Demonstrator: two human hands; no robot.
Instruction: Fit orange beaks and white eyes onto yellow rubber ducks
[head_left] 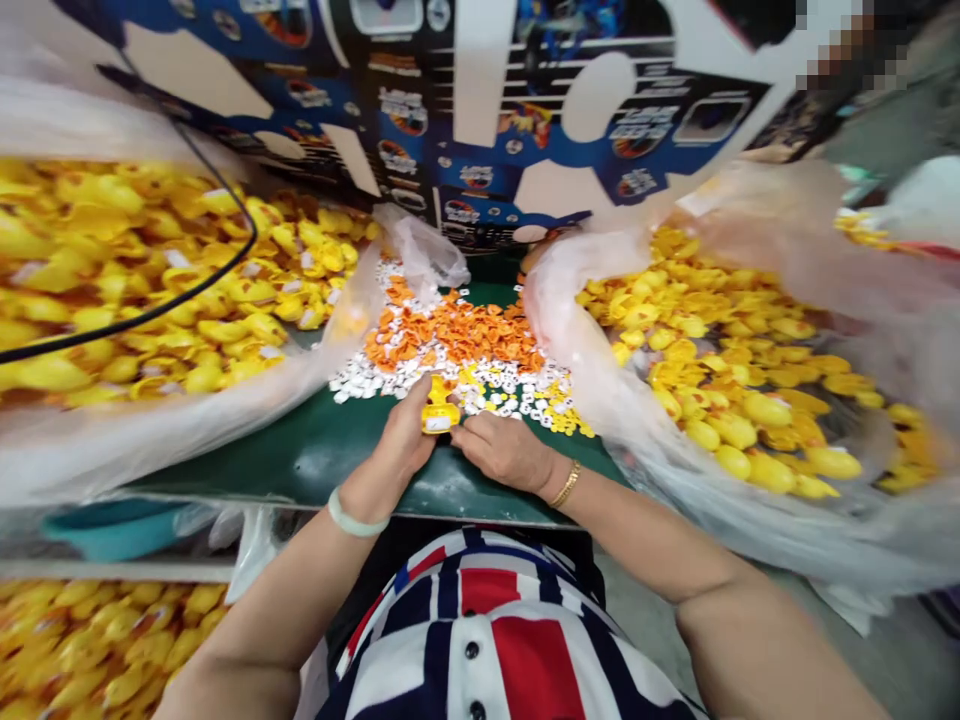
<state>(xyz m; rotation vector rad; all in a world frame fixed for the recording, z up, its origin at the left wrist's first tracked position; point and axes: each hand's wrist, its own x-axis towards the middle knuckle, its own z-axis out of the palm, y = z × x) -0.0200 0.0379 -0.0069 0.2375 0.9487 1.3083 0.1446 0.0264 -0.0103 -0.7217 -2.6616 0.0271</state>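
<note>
My left hand (401, 432) and my right hand (502, 450) meet over a green work table (322, 455). A small yellow plastic duck (440, 405) stands between them, gripped by my left fingers, with my right fingertips against its lower side. A white patch shows at its base. Just beyond lie scattered orange pieces (450, 335) among small white pieces (375, 372). A plastic bag (600, 350) to my right holds many yellow ducks (720, 390), and another bag (225, 410) to my left holds more ducks (150, 285).
A printed blue, black and white cardboard panel (420, 100) rises behind the table. A black cable (150, 300) crosses the left bag. Below the table's front edge sit a teal basin (112, 530) and a lower heap of yellow ducks (112, 640).
</note>
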